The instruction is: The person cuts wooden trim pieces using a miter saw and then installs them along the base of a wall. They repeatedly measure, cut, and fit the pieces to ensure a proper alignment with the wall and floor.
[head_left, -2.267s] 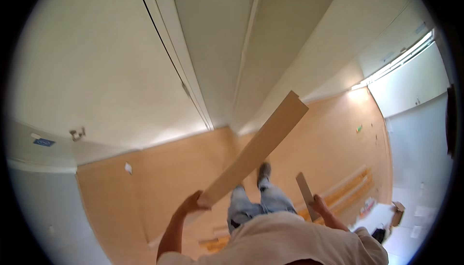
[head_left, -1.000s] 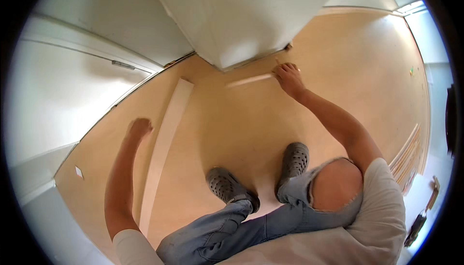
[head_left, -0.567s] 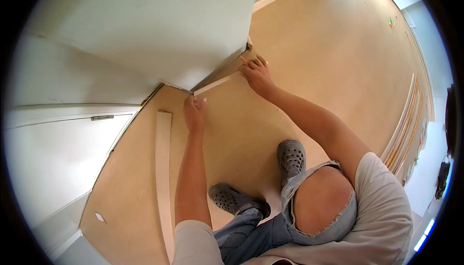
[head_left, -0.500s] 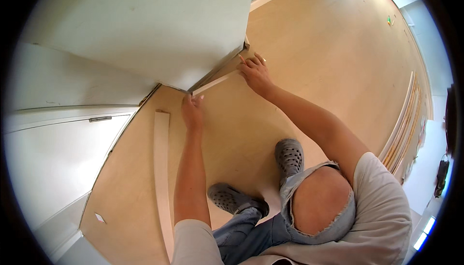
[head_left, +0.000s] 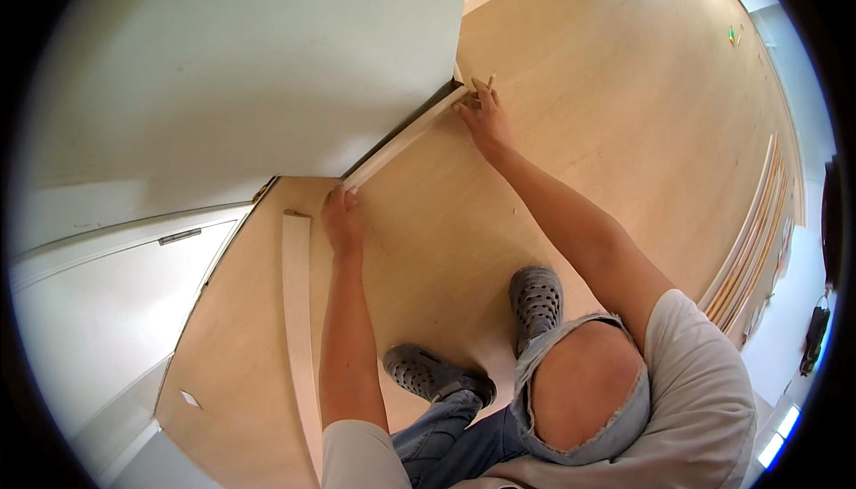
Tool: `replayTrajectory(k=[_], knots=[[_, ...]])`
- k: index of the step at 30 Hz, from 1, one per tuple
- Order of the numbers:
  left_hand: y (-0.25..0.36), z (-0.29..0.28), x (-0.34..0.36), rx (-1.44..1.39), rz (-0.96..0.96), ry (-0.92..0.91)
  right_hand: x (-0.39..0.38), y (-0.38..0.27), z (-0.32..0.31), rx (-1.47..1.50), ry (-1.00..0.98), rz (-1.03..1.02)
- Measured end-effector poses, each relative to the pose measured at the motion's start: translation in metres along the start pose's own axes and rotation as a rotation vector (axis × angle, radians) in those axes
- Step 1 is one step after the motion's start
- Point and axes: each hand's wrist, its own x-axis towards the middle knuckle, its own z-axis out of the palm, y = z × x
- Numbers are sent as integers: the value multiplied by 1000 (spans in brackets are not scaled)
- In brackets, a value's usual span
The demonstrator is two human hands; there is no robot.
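A pale skirting board strip [head_left: 403,141] lies along the foot of the white wall [head_left: 267,52], with a dark gap between the two. At its near left end my left hand [head_left: 342,220] is closed, its fingertips pinching the strip by the wall corner. The far right end is held by my right hand [head_left: 484,119], fingers bent around it beside the other wall corner. A thin pencil-like stick [head_left: 492,81] pokes up from between my right fingers; its lower part is hidden.
Left of my left arm, a long pale board [head_left: 297,311] lies on the wood-coloured floor [head_left: 606,132]. Several long strips [head_left: 753,230] are stacked at the right. My grey clogs [head_left: 537,297] stand near the middle. A white door [head_left: 116,293] is at the left.
Both hands have brought the strip closer to the wall foot, so it now runs along it. My right hand moved farther away and slightly right; the left shifted slightly left and nearer.
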Motion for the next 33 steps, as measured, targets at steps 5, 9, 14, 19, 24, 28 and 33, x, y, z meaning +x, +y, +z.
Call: replayTrajectory(k=[5,9,14,19,24,28,33], knots=[[16,-1,0,19,-49,12,9,8,7,-67,82,-109],[15,0,-1,-45,-86,28,11,11,11,-130,135,-216],[17,0,-1,-71,-139,24,12,12,13,-192,151,-279],[16,4,-4,57,-64,39,15,19,16,-220,178,-358],[28,13,-7,29,-134,64,15,20,15,-245,166,-320],[14,16,-7,49,-150,74,20,23,25,-219,178,-344],[22,28,-5,-40,-112,136,23,32,21,-299,230,-383]])
